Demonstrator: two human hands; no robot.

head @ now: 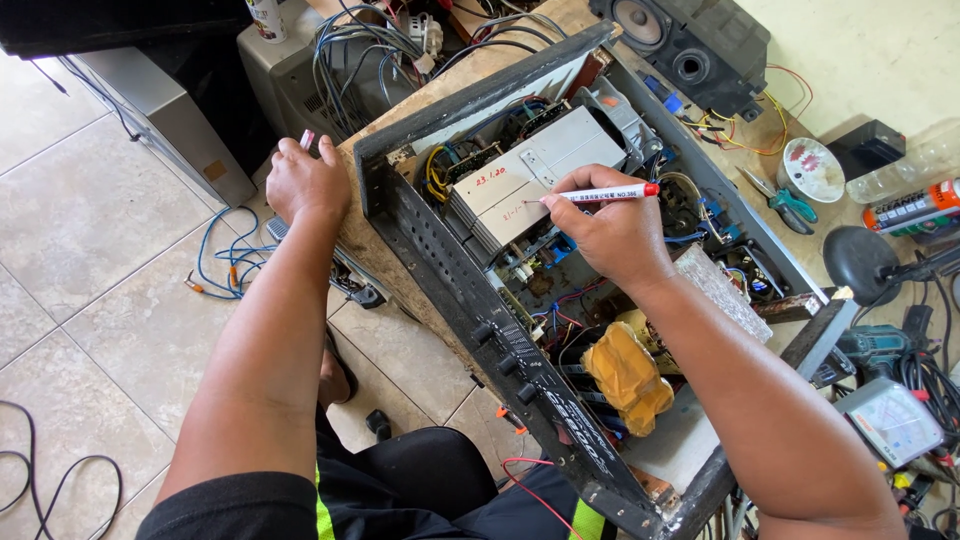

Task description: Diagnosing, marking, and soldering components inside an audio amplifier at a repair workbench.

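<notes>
marking the grey block inside the open amplifier

my right hand (612,232) pinches a marker (600,194), tip on the grey block (520,180) in the amplifier (470,290); my left hand (305,183) grips the tabletop (352,215) edge, holding a small pink cap (307,139).

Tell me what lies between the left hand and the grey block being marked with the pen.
In the head view, the case's black perforated wall on the wooden table edge lies between the left hand and the grey block.

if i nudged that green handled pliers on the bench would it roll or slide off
Probably not: the pliers lie flat on the wooden bench, so rolling looks unlikely. Their handles seem rubbery, likely resisting sliding. Being metal, probably heavy for their size.
</notes>
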